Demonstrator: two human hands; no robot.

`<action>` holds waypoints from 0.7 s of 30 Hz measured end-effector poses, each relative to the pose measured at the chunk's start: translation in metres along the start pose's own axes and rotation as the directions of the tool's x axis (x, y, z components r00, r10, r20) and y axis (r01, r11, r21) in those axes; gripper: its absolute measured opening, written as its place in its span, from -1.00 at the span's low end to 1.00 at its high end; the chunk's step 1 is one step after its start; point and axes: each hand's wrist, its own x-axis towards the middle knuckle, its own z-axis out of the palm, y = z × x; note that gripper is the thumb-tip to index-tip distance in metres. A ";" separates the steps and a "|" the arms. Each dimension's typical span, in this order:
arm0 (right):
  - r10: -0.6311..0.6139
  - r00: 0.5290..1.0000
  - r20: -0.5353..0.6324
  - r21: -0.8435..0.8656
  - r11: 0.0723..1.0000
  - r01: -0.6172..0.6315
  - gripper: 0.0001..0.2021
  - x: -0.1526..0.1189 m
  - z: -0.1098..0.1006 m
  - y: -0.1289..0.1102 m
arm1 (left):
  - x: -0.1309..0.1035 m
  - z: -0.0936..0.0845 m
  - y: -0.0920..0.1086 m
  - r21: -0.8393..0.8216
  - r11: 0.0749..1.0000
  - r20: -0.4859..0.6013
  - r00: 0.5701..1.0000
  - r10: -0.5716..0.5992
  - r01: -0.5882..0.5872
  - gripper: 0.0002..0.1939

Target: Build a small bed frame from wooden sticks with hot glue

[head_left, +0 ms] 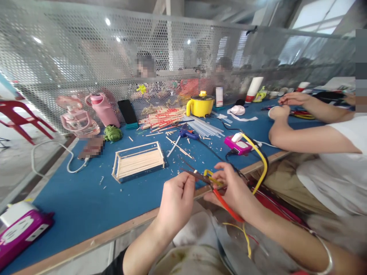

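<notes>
Red-handled scissors (227,205) gripped in the half-curled right hand (231,188), a small stick (195,172) pinched by the clenched left hand (177,193), a wooden frame (140,165) set beyond it on the counter (83,208)

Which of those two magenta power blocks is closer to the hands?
The magenta block just beyond the right hand; the other block lies farther off, at the picture's lower left.

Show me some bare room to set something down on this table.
The blue table is barest at near left, between the stick frame and the purple socket block, bar a few scraps. The back is crowded with loose sticks, the yellow pot and glue sticks; scraps surround the glue gun.
</notes>
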 end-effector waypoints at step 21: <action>0.060 0.968 0.243 -0.040 0.998 -0.052 -0.90 -0.014 0.005 -0.007 | -0.011 0.005 -0.006 0.097 0.994 0.012 0.998 0.056 -0.057 -0.67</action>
